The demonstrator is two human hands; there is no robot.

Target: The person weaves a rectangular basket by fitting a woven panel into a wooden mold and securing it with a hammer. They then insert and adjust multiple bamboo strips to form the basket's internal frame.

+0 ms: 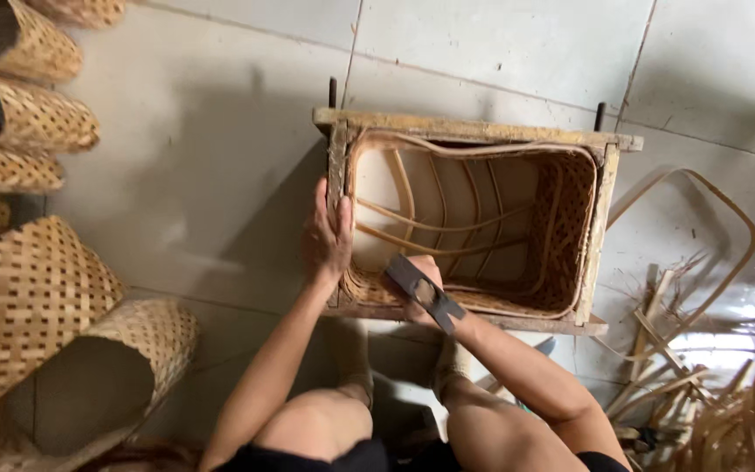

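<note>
Closest to the camera, the person's bare knees frame the work, and both forearms reach forward to a woven basket [482, 227] seated inside a rectangular wooden frame [474, 129] on the tiled floor [220, 131]. The right hand [421, 293] has its grip closed around the handle of a flat dark blade [421, 288], which lies across the near rim of the basket where the woven wall meets the frame. The left hand [329, 232] holds nothing; its grip is open, palm and fingers pressed flat on the left edge of the frame and the basket's bent rim strip. As a judgement, the chief risk sits in how near the two hands are: if the blade slips off the smooth cane or is driven sideways, it could run toward the left fingers resting just beside it. A hard blow could also split the thin rim strip or crush the weave below it. Should the left hand ease off, the frame might shift on the smooth tiles and throw the stroke off line. Farther right, loose cane strips [683, 367] and a bent hoop [709, 227] lie scattered, easy to snag. Off to the left, finished woven baskets [37, 297] are stacked well apart from the work.
</note>
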